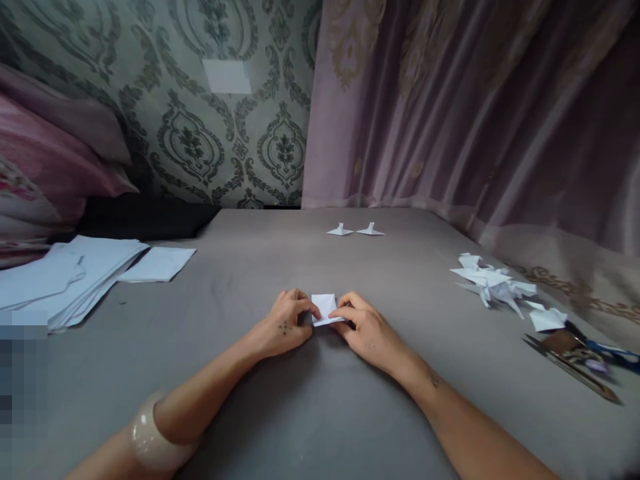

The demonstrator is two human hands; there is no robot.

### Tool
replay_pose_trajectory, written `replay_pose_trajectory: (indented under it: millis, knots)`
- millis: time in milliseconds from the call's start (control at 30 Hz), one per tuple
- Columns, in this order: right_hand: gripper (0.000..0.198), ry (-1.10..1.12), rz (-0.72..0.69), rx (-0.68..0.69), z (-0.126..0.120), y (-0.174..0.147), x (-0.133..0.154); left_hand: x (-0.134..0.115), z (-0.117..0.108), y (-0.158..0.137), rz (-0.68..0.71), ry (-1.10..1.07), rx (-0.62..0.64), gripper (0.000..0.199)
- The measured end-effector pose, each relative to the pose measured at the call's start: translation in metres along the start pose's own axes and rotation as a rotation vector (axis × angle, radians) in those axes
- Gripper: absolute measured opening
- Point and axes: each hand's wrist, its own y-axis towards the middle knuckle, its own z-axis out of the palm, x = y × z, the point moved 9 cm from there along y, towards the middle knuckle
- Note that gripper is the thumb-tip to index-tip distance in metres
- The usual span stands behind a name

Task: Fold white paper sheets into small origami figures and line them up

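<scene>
A small white folded paper (324,305) lies on the grey cloth between my two hands, its near edge folded up into a narrow strip. My left hand (289,321) pinches its left side, with the fingers on top and the thumb close below. On the right side, the fingers and thumb of my right hand (369,331) close on the folded near edge. A pale bangle (155,440) circles my left wrist. The underside of the paper is hidden.
Two folded paper figures (370,229) stand at the back. White paper sheets (95,267) are stacked at left beside a black item (145,217). At right lie a pile of paper figures (495,281), a pointed metal tool (575,370) and something blue-handled (613,350).
</scene>
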Motion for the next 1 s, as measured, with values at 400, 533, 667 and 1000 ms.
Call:
replay_pose_trajectory:
  millis: [400, 533, 667, 1000]
  knots:
    - [0.027, 0.043, 0.188, -0.116, 0.002, 0.009, -0.022, 0.015, -0.005, 0.008, -0.120, -0.071, -0.086, 0.030]
    - [0.028, 0.008, 0.216, -0.144, 0.004, 0.012, -0.026, 0.014, -0.007, 0.008, -0.155, -0.049, -0.152, 0.028]
    - [0.029, -0.027, 0.254, -0.157, 0.005, 0.014, -0.027, 0.016, -0.007, 0.007, -0.177, -0.034, -0.217, 0.023]
    - [0.029, -0.041, 0.322, -0.138, 0.006, 0.016, -0.032, 0.020, -0.005, 0.007, -0.196, -0.005, -0.235, 0.018]
